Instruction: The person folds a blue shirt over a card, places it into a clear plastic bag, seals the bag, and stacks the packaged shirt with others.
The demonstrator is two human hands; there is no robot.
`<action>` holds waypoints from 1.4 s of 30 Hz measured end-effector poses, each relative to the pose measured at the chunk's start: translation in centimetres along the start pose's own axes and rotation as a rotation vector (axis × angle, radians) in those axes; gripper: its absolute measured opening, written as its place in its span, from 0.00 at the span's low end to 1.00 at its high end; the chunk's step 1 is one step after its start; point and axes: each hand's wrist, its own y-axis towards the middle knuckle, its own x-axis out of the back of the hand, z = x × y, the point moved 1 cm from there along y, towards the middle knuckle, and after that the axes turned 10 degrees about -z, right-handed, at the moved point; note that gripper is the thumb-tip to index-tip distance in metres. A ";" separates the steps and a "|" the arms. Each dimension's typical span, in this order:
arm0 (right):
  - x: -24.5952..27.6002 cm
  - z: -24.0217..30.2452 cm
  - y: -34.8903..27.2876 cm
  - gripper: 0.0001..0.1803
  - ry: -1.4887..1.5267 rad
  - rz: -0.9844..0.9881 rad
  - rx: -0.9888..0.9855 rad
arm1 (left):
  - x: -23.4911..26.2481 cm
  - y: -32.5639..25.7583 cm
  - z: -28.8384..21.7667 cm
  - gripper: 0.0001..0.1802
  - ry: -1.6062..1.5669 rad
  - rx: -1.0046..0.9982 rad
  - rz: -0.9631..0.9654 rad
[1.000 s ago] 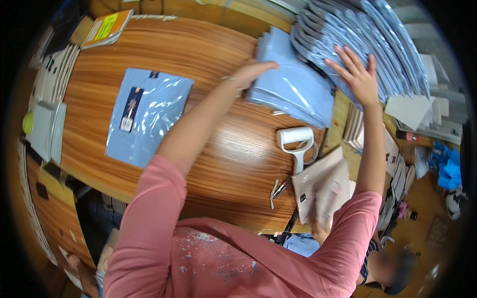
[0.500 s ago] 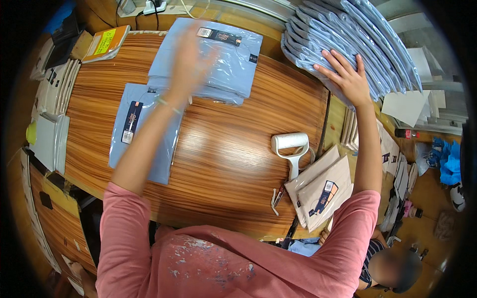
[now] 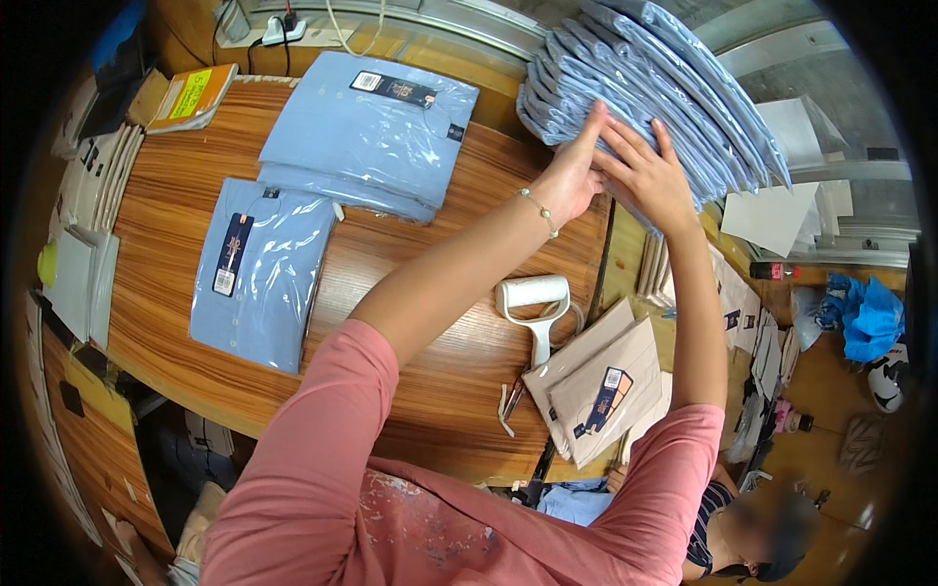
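Observation:
Both my hands are at a leaning pile of bagged light-blue shirts (image 3: 664, 98) at the back right. My right hand (image 3: 647, 181) lies against the pile's near side, its fingers spread. My left hand (image 3: 570, 181), with a beaded bracelet at the wrist, reaches across and touches the pile beside it. Its fingertips overlap my right hand's, and some of its fingers are hidden. A second stack of bagged blue shirts (image 3: 342, 137) lies flat at the back left. One bagged blue shirt (image 3: 262, 303) with a dark tag rests in front of that stack.
A white lint roller (image 3: 532, 293) lies right of the table's middle, next to beige bagged garments (image 3: 606, 391). Orange booklets (image 3: 200, 95) and more bagged garments (image 3: 103, 176) line the left edge. A power plug (image 3: 283, 31) stands at the back. Another person (image 3: 747, 532) is at lower right.
My left hand has moved right, from above the flat stack to the leaning pile beside my right hand. My right hand stays on the pile. The whole view has shifted slightly.

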 end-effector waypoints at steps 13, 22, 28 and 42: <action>-8.2 4.4 -11.7 0.40 2.342 -0.818 -1.784 | 0.6 0.6 0.0 0.54 0.074 0.121 -0.223; -9.5 -1.9 -11.9 0.27 2.427 -0.643 -2.109 | 6.0 -1.9 -0.7 0.52 -0.212 -0.293 -0.252; -7.2 -1.5 -10.3 0.29 2.101 -0.363 -1.889 | 5.4 -1.4 -7.8 0.53 0.326 0.054 0.031; -6.5 -4.1 -9.8 0.32 1.896 -0.304 -2.008 | 3.8 -0.9 -7.6 0.52 0.192 0.090 0.050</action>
